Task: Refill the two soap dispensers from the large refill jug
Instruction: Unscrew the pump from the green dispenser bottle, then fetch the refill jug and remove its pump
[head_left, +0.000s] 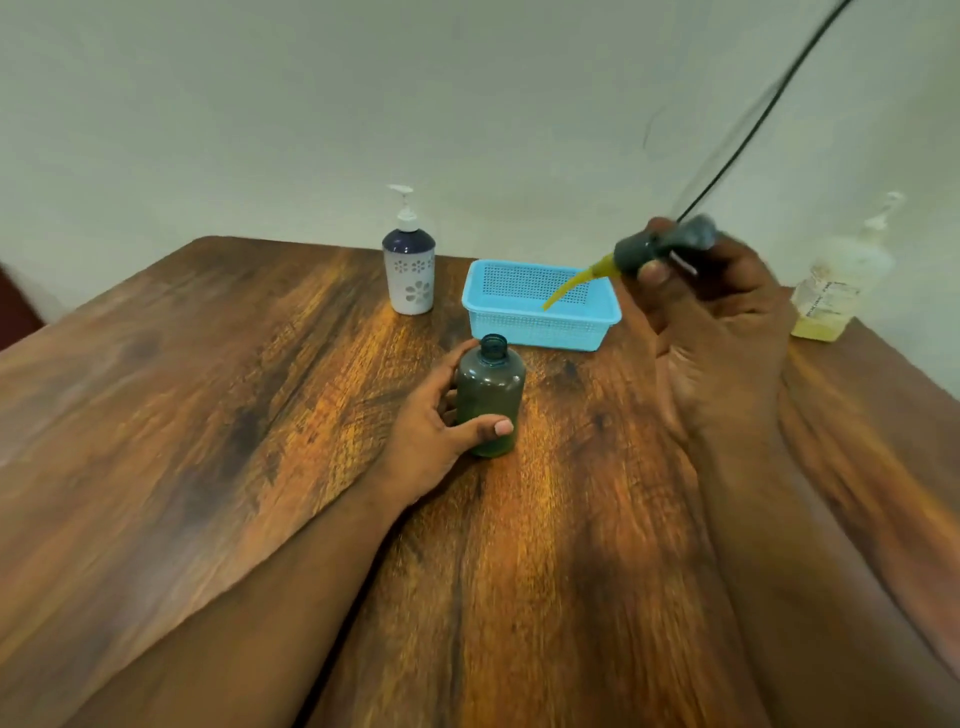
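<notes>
The left hand (436, 421) has its grip narrowed round a small dark-tinted bottle (490, 400), thumb across the lower front and fingers behind, holding it upright on the table (208, 415). The neck is open, with no pump on it. Only a shallow greenish layer seems to sit at the bottom, so by my reading this dispenser has not been refilled yet.

Up and to the right of that grip, the right hand (717, 322) is raised off the table with its fingers pinched round the dark pump head (662, 248) that belongs to the bottle. Its dip tube (569, 288), yellow with soap, slants down toward the blue basket (540, 317) that stands just beyond the bottle. The hand is blurred, but the pinch on the cap is plain enough.

Farther back and to the left of the held bottle stands the second dispenser (409, 273), white with a flower pattern and a dark shoulder, its pump in place; it looks untouched. Well to the right, past the raised hand at the table's far edge, stands the refill jug (836, 291), blurred, pale, with yellowish liquid low inside and what looks like a pump top. A thin dark cable (769, 111) crosses the upper right corner.

So the task looks to be at its opening step: one bottle uncapped, nothing poured. Left to do, as I judge it: park the pump, fetch the jug, fill and recap this bottle, then repeat it all with the white dispenser.
</notes>
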